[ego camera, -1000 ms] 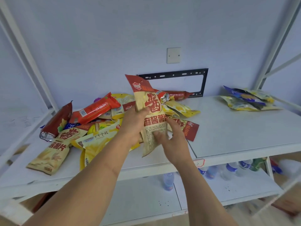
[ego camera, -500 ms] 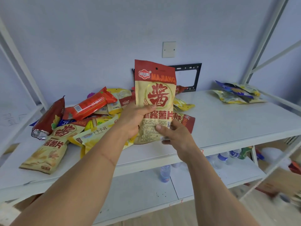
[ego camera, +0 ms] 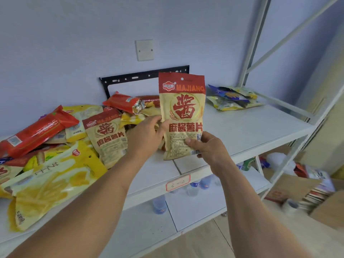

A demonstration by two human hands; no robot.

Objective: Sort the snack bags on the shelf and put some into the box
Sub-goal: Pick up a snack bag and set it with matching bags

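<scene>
- On the left of the white metal shelf lies a loose heap of red, yellow and tan foil snack bags, overlapping one another; one tan bag with a red top band in it looks the same as the held one.
- The left hand sits just left of the held bag, fingers relaxed and straight, touching its left edge at most; it grasps nothing.
- The tan-and-red "MAJIANG" chip bag is held upright above the shelf's near edge, clear of the heap.
- The right hand pinches the bag's lower right corner, thumb on the front.
- Far right on the shelf rests a small pile of blue-and-yellow bags.
- A brown cardboard box seems to stand low on the right, blurred.
- Judgement: carry the bag rightward and down by that corner, keeping it flat so it drops in neatly.
</scene>
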